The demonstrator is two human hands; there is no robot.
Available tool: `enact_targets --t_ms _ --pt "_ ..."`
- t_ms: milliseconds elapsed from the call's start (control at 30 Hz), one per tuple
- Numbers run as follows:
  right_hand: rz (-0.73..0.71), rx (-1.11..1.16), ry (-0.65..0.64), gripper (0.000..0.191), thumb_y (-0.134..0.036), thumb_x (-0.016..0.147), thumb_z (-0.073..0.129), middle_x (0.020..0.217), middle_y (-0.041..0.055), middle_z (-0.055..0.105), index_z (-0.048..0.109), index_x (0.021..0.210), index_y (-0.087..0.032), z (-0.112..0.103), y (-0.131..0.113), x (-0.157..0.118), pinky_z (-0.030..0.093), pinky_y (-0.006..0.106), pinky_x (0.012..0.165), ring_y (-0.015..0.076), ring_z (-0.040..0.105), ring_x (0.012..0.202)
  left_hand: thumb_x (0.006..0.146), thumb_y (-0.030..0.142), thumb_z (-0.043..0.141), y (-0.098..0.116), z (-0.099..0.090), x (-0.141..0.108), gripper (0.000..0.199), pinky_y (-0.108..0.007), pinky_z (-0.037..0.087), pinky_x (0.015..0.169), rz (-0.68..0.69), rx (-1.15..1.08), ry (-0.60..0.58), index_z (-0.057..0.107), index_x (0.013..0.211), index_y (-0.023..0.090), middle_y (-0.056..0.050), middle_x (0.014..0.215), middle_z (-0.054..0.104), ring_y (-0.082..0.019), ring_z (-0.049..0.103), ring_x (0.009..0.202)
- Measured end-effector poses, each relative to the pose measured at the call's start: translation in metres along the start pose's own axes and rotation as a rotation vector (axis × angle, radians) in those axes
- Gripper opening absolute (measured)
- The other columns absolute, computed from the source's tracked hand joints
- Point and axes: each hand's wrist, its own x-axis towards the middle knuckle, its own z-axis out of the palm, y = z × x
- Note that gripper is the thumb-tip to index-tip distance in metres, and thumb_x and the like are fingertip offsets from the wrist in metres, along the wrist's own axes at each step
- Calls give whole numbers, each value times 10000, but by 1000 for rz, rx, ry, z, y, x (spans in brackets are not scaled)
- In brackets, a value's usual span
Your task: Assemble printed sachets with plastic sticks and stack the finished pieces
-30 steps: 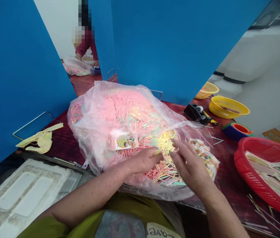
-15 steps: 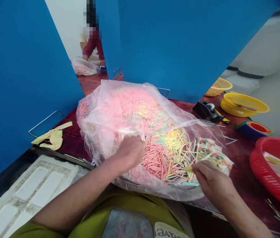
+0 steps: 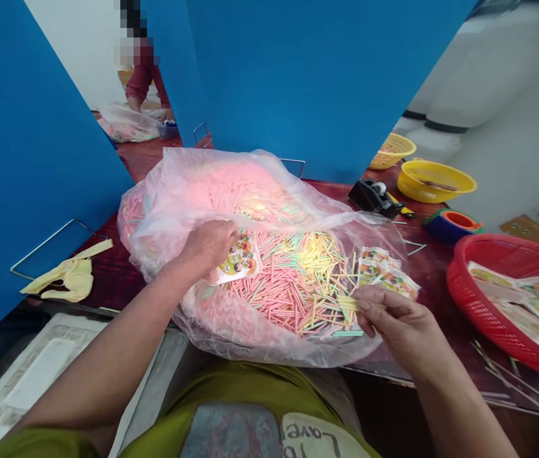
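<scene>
Several yellow sticks (image 3: 356, 304) sit pinched between my right fingers (image 3: 369, 306), just above the pile (image 3: 288, 292) in the plastic bag (image 3: 164, 216), while my left hand (image 3: 207, 247), fingers pressed together, grips a printed card (image 3: 241, 258) at the pile's edge; that small bundle calls for a steady pinch.

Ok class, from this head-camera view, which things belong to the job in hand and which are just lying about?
Job in hand: left hand on a printed cartoon card; right hand pinching pale yellow sticks; clear plastic bag of thin pink and yellow sticks; stacked printed cards.

Lying about: black tape dispenser; round yellow plastic basket; crumpled pale yellow cloth.
</scene>
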Motion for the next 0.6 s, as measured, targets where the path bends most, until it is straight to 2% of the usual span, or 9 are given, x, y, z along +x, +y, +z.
enact_targets --t_ms 67,167,233,333,433,533,600 --pt "-109 -72 4 71 -249 794 614 582 -6 563 648 752 -202 7 -7 -1 404 207 432 97 501 507 876 279 420 15 -1 -13 227 -250 394 657 60 -225 5 619 905 173 -33 839 644 -154 570 764" --pt "-354 -287 32 62 -179 785 614 773 36 625 661 797 -217 18 -25 -3 498 238 580 154 596 753 881 270 421 53 17 -29 232 -218 407 623 169 -557 -193 631 953 202 -2 827 654 -116 567 699" --pt "-481 -435 -2 128 -138 787 599 844 40 636 657 862 -225 23 -33 -6 520 256 679 157 609 821 866 251 447 79 37 -34 205 -228 412 660 214 -562 -299 639 907 192 -11 827 659 -130 569 744" --pt "-561 -579 -71 146 -126 819 539 835 42 638 643 869 -215 26 -31 -12 528 234 654 135 622 762 824 299 522 103 64 -36 171 -255 403 667 154 -491 -353 633 839 169 -33 821 652 -162 561 764" --pt "-548 -647 17 140 -124 826 528 844 54 632 633 877 -202 21 -19 -16 532 250 669 145 620 783 766 364 602 105 78 -35 200 -247 389 638 136 -602 -372 632 790 167 -11 750 632 -153 547 711" --pt "-570 -663 145 166 -100 803 560 883 60 626 621 921 -199 15 -10 -16 526 291 730 163 610 839 789 359 567 97 80 -36 207 -207 371 584 113 -872 -358 615 755 161 18 680 589 -111 516 638" --pt "-623 -654 189 202 -80 787 572 892 56 625 616 940 -204 13 -8 -13 522 305 745 168 609 846 800 360 542 92 78 -38 236 -193 334 534 98 -961 -347 579 700 150 35 615 524 -90 462 579"
